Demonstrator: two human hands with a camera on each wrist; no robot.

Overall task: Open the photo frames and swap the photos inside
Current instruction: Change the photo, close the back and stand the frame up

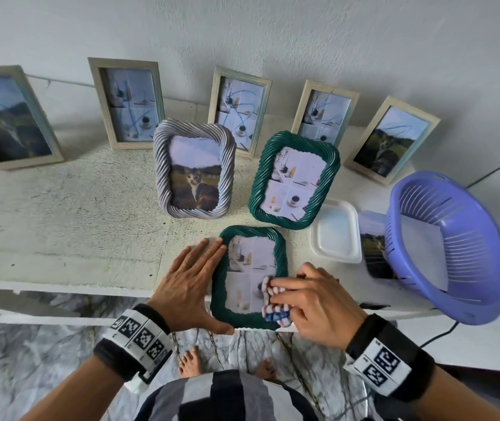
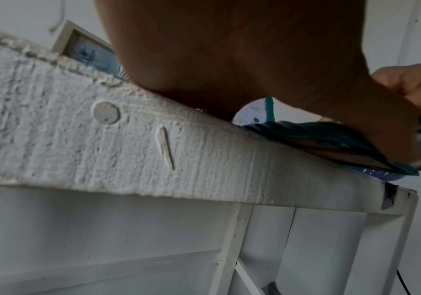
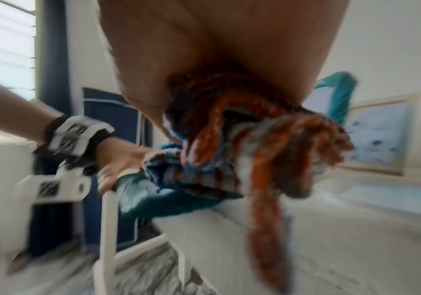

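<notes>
White and rough-textured, a table (image 1: pixel 75 208) stands against a pale wall, with five pale wooden frames (image 1: pixel 127 101) leaning along the back and a marbled floor showing below its front edge. Lying flat at that front edge is a green twisted-rim photo frame (image 1: pixel 250 275), glass side up, showing a four-panel photo of cups and vases; its near end juts slightly past the table edge. A person's left hand (image 1: pixel 192 284) lies beside it, fingers straight and together against the frame's left rim, thumb hooked under the near corner, steadying it without closing round it. Their right hand (image 1: pixel 312 302) has its fingers curled round a bunched red, white and blue checked cloth (image 1: pixel 274 302), pressing it on the lower right of the glass. Behind stand a grey twisted frame (image 1: pixel 194 171) with a cat photo and a second green frame (image 1: pixel 295 180) with the same cup photo. To the right sit a white plastic tray (image 1: pixel 335 235), a loose landscape photo (image 1: pixel 374 247) and a tipped purple plastic basket (image 1: pixel 449 247). The frame appears to be getting wiped, its back not yet opened. Because it overhangs the edge, a hard push with the cloth could tip or slide it to the floor if the left hand eases off. Pressing heavily could also strain the glass. A wide sweep of the right arm could knock the basket or the standing frames just behind
</notes>
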